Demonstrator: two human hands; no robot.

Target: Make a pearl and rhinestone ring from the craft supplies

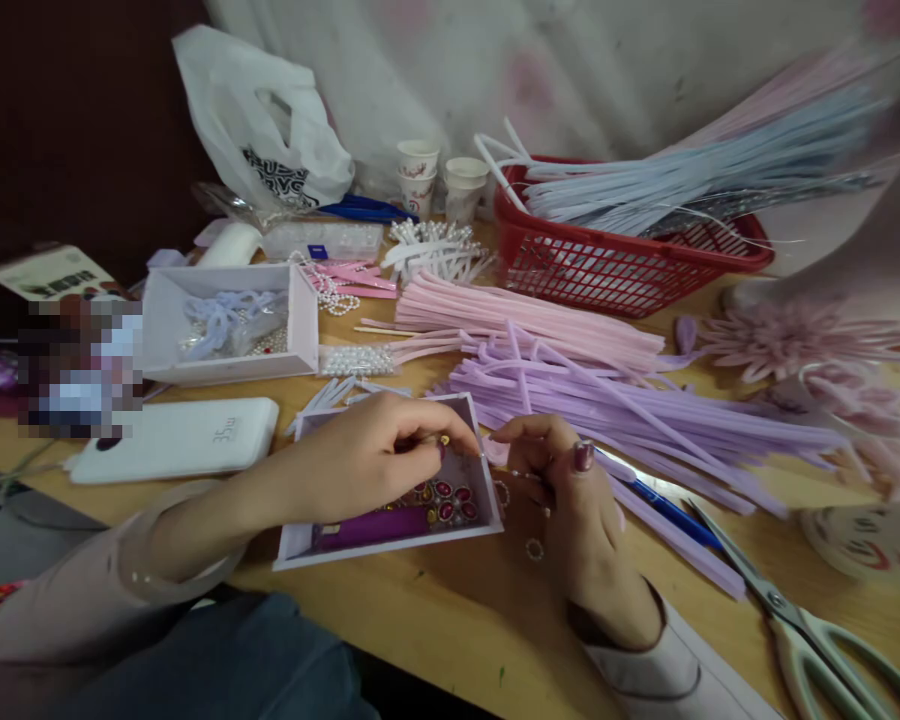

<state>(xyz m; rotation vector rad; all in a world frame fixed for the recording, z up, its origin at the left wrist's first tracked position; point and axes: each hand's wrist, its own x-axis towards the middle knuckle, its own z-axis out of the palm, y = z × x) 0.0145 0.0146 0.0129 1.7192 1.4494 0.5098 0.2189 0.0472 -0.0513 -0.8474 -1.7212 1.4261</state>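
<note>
My left hand (401,450) is above a small white box (390,550), its fingers curled and its index fingertip near the box's right wall. A tiny gold-coloured spot shows by the thumb; what the fingers hold is too small to make out. Inside the box lie dark red gem ornaments (450,502) and a purple strip (379,525). Just right of the box, my right hand (577,490) has its fingers bent inward towards the left one, with any held item hidden. Below it, a small beaded ring (534,549) rests on the table (465,620).
Scissors (776,600) and a blue pen (675,512) lie to the right. Purple pipe cleaners (607,410) and pink pipe cleaners (525,320) spread behind. A red basket (592,270), paper cups (465,185), another white box (229,370) and a power bank (176,440) stand around.
</note>
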